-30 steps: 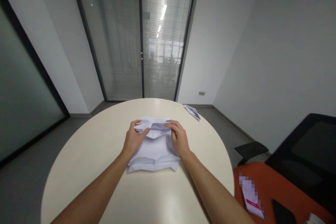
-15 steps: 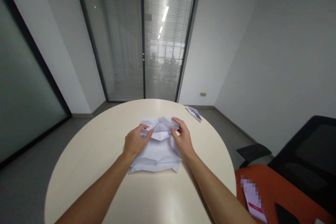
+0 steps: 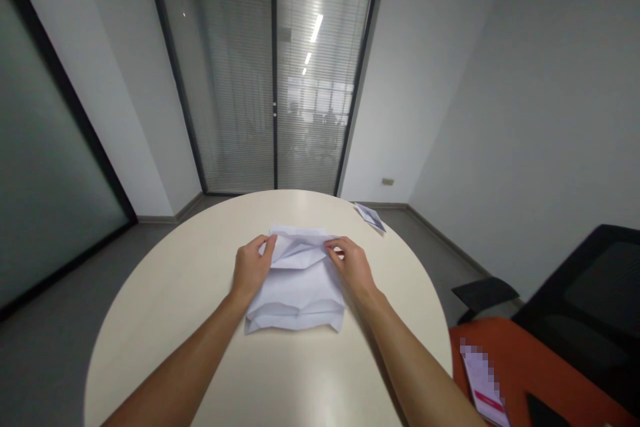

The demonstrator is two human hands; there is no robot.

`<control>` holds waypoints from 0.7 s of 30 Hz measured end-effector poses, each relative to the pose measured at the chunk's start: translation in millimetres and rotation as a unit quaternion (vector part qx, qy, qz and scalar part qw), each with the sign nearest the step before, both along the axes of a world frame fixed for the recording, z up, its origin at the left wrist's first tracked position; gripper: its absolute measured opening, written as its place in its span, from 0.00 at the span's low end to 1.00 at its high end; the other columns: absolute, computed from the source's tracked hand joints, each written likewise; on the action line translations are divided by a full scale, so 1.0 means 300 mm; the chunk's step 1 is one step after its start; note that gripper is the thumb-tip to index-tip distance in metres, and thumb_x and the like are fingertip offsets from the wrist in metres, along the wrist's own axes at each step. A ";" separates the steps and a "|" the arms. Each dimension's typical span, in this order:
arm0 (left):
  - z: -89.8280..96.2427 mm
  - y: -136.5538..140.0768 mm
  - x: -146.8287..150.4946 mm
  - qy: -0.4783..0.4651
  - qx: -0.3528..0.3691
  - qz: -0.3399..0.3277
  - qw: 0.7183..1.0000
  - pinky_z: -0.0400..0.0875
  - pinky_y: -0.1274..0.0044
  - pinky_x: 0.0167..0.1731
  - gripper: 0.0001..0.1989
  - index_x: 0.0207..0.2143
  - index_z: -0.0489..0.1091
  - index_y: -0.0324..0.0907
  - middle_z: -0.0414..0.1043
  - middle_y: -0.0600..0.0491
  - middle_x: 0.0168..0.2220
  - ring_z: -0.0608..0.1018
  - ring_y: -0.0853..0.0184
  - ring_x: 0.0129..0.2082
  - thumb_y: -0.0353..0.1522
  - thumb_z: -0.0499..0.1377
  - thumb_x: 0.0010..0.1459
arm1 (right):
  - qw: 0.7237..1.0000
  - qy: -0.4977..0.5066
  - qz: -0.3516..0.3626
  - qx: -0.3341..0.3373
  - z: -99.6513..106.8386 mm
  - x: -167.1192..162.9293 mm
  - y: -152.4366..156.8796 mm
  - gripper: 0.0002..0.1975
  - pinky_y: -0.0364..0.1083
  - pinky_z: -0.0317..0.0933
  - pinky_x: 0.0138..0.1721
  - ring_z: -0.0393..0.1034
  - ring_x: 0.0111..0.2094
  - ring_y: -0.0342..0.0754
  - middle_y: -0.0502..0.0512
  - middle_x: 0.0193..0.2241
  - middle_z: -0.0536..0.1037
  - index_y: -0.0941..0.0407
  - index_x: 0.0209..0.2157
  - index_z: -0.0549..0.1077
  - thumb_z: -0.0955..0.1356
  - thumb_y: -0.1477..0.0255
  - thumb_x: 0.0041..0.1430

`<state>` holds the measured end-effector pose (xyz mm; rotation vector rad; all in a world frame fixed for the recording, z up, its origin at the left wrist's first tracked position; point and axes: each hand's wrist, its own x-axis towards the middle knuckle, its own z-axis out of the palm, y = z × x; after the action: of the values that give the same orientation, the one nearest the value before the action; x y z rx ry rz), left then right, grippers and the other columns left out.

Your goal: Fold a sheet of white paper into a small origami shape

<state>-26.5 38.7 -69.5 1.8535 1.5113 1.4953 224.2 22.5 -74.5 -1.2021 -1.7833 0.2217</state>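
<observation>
A creased, partly folded sheet of white paper (image 3: 300,290) lies on the round cream table (image 3: 170,307). My left hand (image 3: 251,267) pinches the left end of a raised fold near the paper's far side, thumb against fingers. At the opposite end of that fold, my right hand (image 3: 353,265) grips the paper between thumb and fingertips. The flap stands up between both hands, with a strip of paper visible behind it. Along the near side runs another crease, its edge lifted slightly off the table.
Near the table's far right edge lies a folded paper piece (image 3: 370,217). On the right is an office chair with an orange seat (image 3: 525,353), a black armrest (image 3: 485,295) and a booklet (image 3: 485,383) on it. Glass doors with blinds (image 3: 275,80) stand behind.
Both hands have closed on the far fold of the paper. Its upper edge has been raised and pulled toward me, becoming a straighter flap between the hands.
</observation>
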 end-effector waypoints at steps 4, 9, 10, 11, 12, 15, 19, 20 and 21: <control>0.014 -0.017 0.013 -0.023 -0.006 -0.046 0.999 0.61 0.77 0.29 0.21 0.27 0.76 0.41 0.74 0.54 0.24 0.70 0.66 0.25 0.46 0.55 0.61 | 0.999 -0.011 -0.046 -0.015 -0.008 0.009 0.004 0.13 0.50 0.73 0.38 0.76 0.39 0.51 0.57 0.44 0.80 0.52 0.46 0.77 0.65 0.72 0.62; 0.025 -0.027 0.021 -0.036 -0.004 -0.076 0.996 0.63 0.77 0.30 0.18 0.27 0.78 0.41 0.75 0.54 0.24 0.69 0.66 0.24 0.44 0.58 0.59 | 0.998 -0.009 -0.063 -0.027 -0.011 0.020 0.011 0.08 0.52 0.70 0.42 0.75 0.35 0.51 0.55 0.37 0.80 0.53 0.38 0.77 0.66 0.71 0.60; 0.024 -0.023 0.019 -0.037 -0.004 -0.072 0.997 0.63 0.77 0.30 0.18 0.27 0.78 0.41 0.75 0.54 0.24 0.70 0.66 0.25 0.44 0.57 0.59 | 0.998 0.017 -0.055 -0.039 -0.010 0.021 0.013 0.08 0.52 0.71 0.41 0.75 0.35 0.51 0.55 0.37 0.80 0.53 0.37 0.77 0.66 0.69 0.60; 0.022 -0.015 0.014 -0.039 -0.008 -0.067 0.997 0.63 0.77 0.30 0.19 0.26 0.77 0.41 0.75 0.54 0.24 0.70 0.66 0.25 0.45 0.57 0.59 | 0.996 0.055 -0.040 -0.055 -0.007 0.021 0.013 0.08 0.51 0.71 0.39 0.75 0.35 0.51 0.56 0.38 0.80 0.54 0.38 0.76 0.66 0.67 0.61; 0.018 -0.005 0.007 -0.044 -0.014 -0.061 0.997 0.63 0.77 0.30 0.19 0.25 0.77 0.41 0.74 0.54 0.24 0.70 0.66 0.25 0.45 0.57 0.58 | 0.992 0.100 -0.017 -0.072 -0.003 0.020 0.012 0.09 0.51 0.72 0.37 0.75 0.36 0.51 0.57 0.41 0.80 0.54 0.38 0.74 0.66 0.64 0.61; -0.004 0.032 -0.026 -0.078 -0.056 -0.062 0.993 0.62 0.77 0.27 0.22 0.22 0.74 0.40 0.72 0.54 0.22 0.71 0.66 0.25 0.48 0.57 0.57 | 0.967 0.225 0.067 -0.101 0.021 0.014 -0.002 0.12 0.51 0.73 0.38 0.76 0.40 0.50 0.60 0.54 0.75 0.53 0.38 0.70 0.67 0.58 0.62; -0.047 0.073 -0.067 -0.206 -0.143 -0.060 0.966 0.65 0.77 0.24 0.25 0.28 0.74 0.38 0.73 0.53 0.24 0.73 0.65 0.25 0.53 0.59 0.54 | 0.945 0.289 0.123 -0.086 0.064 0.016 -0.029 0.14 0.55 0.71 0.48 0.73 0.49 0.52 0.59 0.61 0.70 0.51 0.35 0.65 0.68 0.56 0.61; -0.057 0.078 -0.072 -0.243 -0.167 -0.065 0.953 0.66 0.77 0.25 0.26 0.31 0.74 0.38 0.74 0.52 0.26 0.74 0.64 0.26 0.54 0.60 0.52 | 0.943 0.297 0.126 -0.082 0.072 0.018 -0.033 0.14 0.56 0.71 0.48 0.73 0.51 0.53 0.59 0.62 0.69 0.50 0.35 0.64 0.68 0.56 0.61; -0.065 0.081 -0.074 -0.275 -0.187 -0.071 0.940 0.68 0.76 0.26 0.27 0.33 0.74 0.38 0.75 0.51 0.28 0.75 0.64 0.27 0.55 0.61 0.51 | 0.941 0.305 0.126 -0.079 0.077 0.020 -0.036 0.14 0.56 0.71 0.48 0.72 0.51 0.53 0.59 0.62 0.69 0.50 0.35 0.63 0.68 0.56 0.61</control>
<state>-48.7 63.0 -88.9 1.1684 1.2471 1.3845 230.2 11.8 -51.4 -0.8736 -1.3732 0.8097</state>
